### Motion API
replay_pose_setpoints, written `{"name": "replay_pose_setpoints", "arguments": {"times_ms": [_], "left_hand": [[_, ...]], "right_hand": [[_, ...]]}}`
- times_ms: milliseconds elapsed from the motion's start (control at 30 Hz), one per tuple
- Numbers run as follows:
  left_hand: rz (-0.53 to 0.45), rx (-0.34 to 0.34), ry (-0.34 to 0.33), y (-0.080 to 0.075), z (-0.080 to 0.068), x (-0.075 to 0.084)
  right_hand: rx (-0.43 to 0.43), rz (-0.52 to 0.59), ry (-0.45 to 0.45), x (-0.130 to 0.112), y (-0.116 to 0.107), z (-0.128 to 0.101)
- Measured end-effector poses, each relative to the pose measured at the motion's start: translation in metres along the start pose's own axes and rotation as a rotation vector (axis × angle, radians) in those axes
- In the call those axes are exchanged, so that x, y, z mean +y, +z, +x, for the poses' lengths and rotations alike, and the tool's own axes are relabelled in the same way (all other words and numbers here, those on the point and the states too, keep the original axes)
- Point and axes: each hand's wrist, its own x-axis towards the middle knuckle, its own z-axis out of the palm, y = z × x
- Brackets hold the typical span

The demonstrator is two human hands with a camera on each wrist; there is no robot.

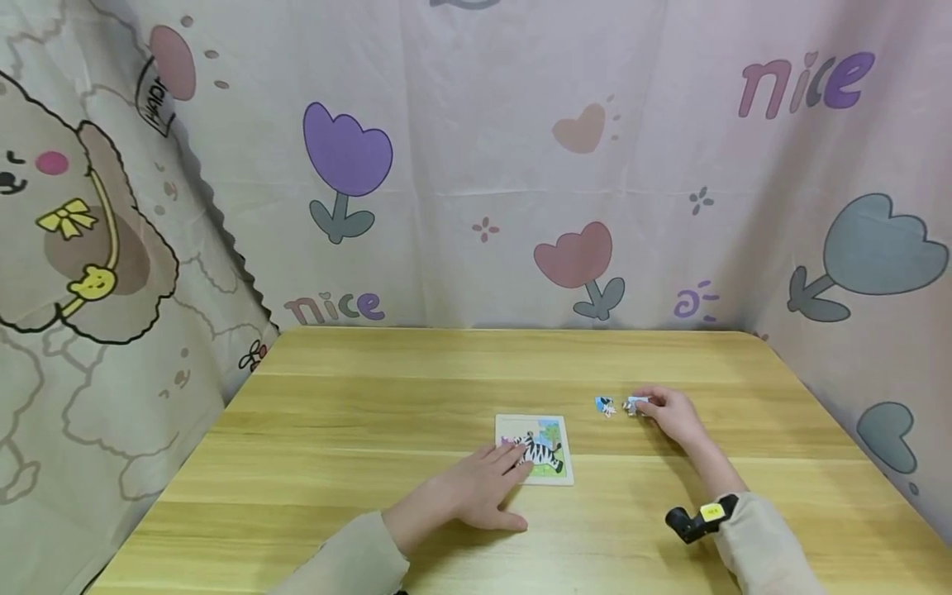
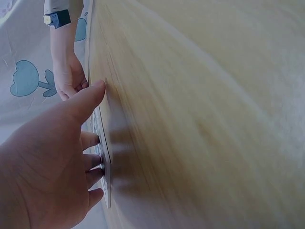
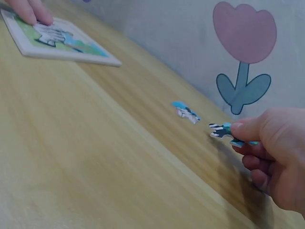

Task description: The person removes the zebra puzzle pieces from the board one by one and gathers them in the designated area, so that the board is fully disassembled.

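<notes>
A square zebra puzzle board (image 1: 561,478) lies on the table with part of its picture filled in. My left hand (image 1: 485,487) rests on the board's left side, fingers stretched over the zebra and thumb on the near side. To the right, my right hand (image 1: 673,416) pinches a puzzle piece (image 3: 223,130) between thumb and fingers, as the right wrist view shows. That piece has black-and-white stripes and some blue. Just left of it, a second loose puzzle piece (image 1: 606,406), blue and white, lies on the wood.
The pale wooden table (image 1: 335,430) reaches back to a printed curtain (image 1: 461,165), which also hangs along both sides. A black camera (image 1: 699,519) is strapped to the right wrist.
</notes>
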Motion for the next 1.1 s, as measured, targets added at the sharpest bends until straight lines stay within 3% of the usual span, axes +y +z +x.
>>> {"name": "replay_pose_setpoints", "arguments": {"times_ms": [567,1100], "left_hand": [[0.004,0.012,0.006,0.002,-0.001,0.001],[0.005,0.006,-0.001,0.001,-0.001,0.001]], "right_hand": [[0.055,-0.192,-0.003,0.006,0.013,0.007],[0.083,-0.211,0.009,0.008,0.012,0.009]]}}
